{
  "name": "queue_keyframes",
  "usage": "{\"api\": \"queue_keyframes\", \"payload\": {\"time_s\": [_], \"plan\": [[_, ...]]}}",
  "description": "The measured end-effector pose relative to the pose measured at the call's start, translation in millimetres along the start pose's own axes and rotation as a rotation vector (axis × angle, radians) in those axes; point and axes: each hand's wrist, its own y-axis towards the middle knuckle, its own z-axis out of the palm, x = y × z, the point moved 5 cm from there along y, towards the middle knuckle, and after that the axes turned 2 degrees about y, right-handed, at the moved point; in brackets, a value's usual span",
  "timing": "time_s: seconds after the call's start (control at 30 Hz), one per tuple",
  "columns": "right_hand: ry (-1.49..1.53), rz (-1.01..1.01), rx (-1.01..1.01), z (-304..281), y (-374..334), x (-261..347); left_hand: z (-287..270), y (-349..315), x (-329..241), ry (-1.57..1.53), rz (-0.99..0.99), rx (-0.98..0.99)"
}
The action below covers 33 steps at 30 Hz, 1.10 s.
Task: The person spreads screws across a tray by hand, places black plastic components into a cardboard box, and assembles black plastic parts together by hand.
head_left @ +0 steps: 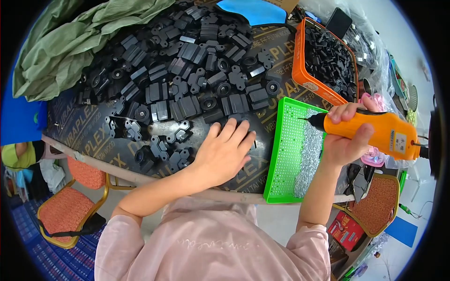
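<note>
My right hand is wrapped round an orange electric screwdriver. Its thin bit points left, above the green perforated tray. Small silver screws lie heaped along that tray's right side. My left hand lies palm down near the table's front edge, fingers spread, the fingertips at the lower edge of a pile of black plastic parts. What is under the palm is hidden. Several black brackets lie on the table to the left of this hand.
An orange-rimmed bin full of small black pieces stands at the back right. Green cloth covers the back left. A dark phone lies beyond the bin. Chairs with orange seats stand below the table's front edge.
</note>
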Motion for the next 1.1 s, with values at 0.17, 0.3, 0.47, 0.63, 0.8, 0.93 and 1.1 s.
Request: {"api": "queue_keyframes", "payload": {"time_s": [0.17, 0.3, 0.47, 0.63, 0.8, 0.93, 1.1], "plan": [[0.007, 0.069, -0.037, -6.9, 7.0, -27.3, 0.7, 11.0, 8.3, 0.002, 0.051, -0.018], [-0.11, 0.085, -0.008, -10.5, 7.0, -40.5, -2.4, 15.4, 24.4, -0.256, 0.017, -0.099], [-0.066, 0.11, 0.003, -8.3, 8.2, -45.0, -4.1, 14.3, 35.4, -0.17, -0.014, -0.083], [-0.054, 0.126, 0.018, -10.8, 8.5, -52.2, -5.4, 21.4, 48.0, -0.245, -0.073, -0.121], [-0.056, 0.12, 0.021, -10.2, 7.2, -51.7, -4.8, 17.7, 54.6, -0.499, -0.166, -0.118], [-0.078, 0.118, 0.022, -7.5, 6.4, -54.6, -3.2, 19.5, 52.6, -0.486, -0.172, -0.063], [-0.089, 0.118, 0.009, -9.0, 6.3, -56.0, -6.5, 19.9, 52.6, -0.496, -0.171, -0.097]]}}
